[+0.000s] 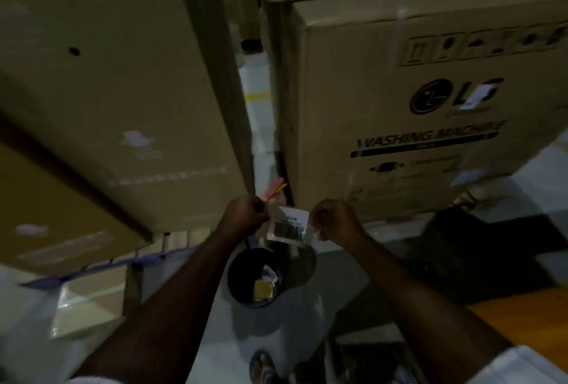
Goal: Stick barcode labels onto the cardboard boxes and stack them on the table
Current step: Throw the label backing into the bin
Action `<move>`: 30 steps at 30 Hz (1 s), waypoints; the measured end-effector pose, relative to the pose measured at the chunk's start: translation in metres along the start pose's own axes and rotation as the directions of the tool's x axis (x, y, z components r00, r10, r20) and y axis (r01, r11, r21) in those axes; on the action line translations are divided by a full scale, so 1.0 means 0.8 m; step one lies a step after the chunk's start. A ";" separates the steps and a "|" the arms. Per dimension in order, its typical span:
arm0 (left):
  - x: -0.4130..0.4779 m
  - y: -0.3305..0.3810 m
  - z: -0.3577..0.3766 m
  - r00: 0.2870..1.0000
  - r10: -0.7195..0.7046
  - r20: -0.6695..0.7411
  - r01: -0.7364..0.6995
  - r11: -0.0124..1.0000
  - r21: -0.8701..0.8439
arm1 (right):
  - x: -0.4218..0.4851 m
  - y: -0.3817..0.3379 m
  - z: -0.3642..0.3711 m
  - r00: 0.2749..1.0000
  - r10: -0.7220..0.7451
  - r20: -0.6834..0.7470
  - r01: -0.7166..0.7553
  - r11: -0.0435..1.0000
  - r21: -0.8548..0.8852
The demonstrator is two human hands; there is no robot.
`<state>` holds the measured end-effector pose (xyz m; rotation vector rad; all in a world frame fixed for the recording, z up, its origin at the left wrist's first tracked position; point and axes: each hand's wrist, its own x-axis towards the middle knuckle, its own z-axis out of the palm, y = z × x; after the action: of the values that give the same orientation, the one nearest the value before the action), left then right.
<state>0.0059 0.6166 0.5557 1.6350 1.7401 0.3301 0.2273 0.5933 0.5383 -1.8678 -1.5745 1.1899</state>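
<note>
A white barcode label (287, 225) is stretched between both hands at the middle of the head view. My left hand (244, 214) pinches its left edge and also holds a pink strip (273, 189) that sticks up past the knuckles. My right hand (333, 219) pinches the label's right edge. Straight ahead stands a large cardboard box printed "WASHING MACHINE" (415, 125), with a small white label (475, 96) stuck over its logo. A tall plain cardboard box (123, 91) stands to the left.
A dark round bin (246, 270) with scraps inside sits on the pale floor below my hands. A lower cardboard box (52, 217) and a flat pale carton (89, 306) lie at left. A wooden surface (519, 322) shows at right. My sandalled foot (262, 366) is near the bottom.
</note>
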 end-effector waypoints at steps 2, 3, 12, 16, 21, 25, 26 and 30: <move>0.017 -0.045 -0.002 0.998 -0.059 -0.007 0.059 0.997 -0.040 | 0.021 -0.003 0.041 0.998 0.057 -0.003 -0.056 0.998 0.040; 0.026 -0.071 0.001 0.995 -0.101 -0.016 0.100 0.993 -0.065 | 0.032 -0.002 0.060 0.997 0.079 -0.008 -0.078 0.995 0.063; 0.099 -0.225 0.063 0.927 -0.374 -0.028 0.362 0.911 -0.196 | 0.145 0.052 0.206 0.981 0.178 0.081 -0.170 0.981 -0.096; 0.146 -0.287 0.117 0.888 -0.457 -0.047 0.443 0.880 -0.172 | 0.213 0.104 0.271 0.985 0.131 0.109 -0.102 0.967 -0.235; 0.197 -0.387 0.215 0.826 -0.564 0.027 0.557 0.805 -0.204 | 0.291 0.230 0.368 0.941 0.244 0.233 -0.151 0.922 -0.356; 0.229 -0.455 0.273 0.730 -0.673 0.121 0.682 0.705 -0.194 | 0.321 0.307 0.420 0.868 0.227 0.441 -0.041 0.919 -0.393; 0.234 -0.472 0.288 0.730 -0.674 0.115 0.681 0.704 -0.201 | 0.332 0.332 0.432 0.890 0.106 0.444 0.060 0.937 -0.344; 0.242 -0.519 0.332 0.723 -0.681 0.118 0.690 0.702 -0.176 | 0.340 0.358 0.473 0.883 0.276 0.380 -0.227 0.959 -0.170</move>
<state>-0.1283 0.6571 0.0449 0.7373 2.0592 0.1018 0.0834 0.6955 0.0207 -2.0514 -1.6737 1.7203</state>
